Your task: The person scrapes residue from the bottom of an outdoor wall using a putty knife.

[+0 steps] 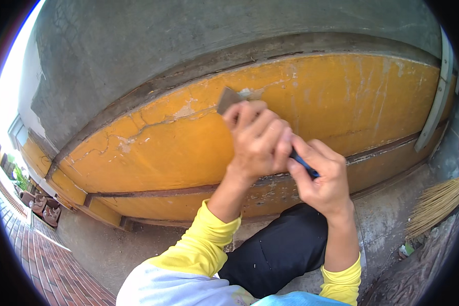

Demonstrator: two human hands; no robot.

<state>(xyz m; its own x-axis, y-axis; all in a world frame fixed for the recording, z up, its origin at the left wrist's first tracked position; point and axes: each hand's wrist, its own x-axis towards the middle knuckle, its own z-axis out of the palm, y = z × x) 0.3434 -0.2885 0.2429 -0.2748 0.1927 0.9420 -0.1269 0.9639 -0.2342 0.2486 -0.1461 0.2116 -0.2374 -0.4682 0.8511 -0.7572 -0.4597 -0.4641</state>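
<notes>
A scraper (228, 100) with a flat blade and a blue handle lies in both my hands, its blade at the cracked yellow paint of the wall (183, 149). My left hand (258, 139) is wrapped around its front part, close behind the blade. My right hand (323, 172) grips the rear of the blue handle. A pale patch of bare plaster (250, 93) shows just right of the blade. Cracks and more chipped spots run from there down to the left. My fingers hide the middle of the tool.
A straw broom (438, 206) lies at the right, by a rough brown surface (417, 264). A metal strip (436, 103) stands against the wall's right end. Ledges cross the wall above and below. Clay-coloured objects (46, 208) and brick paving (57, 267) are at the left.
</notes>
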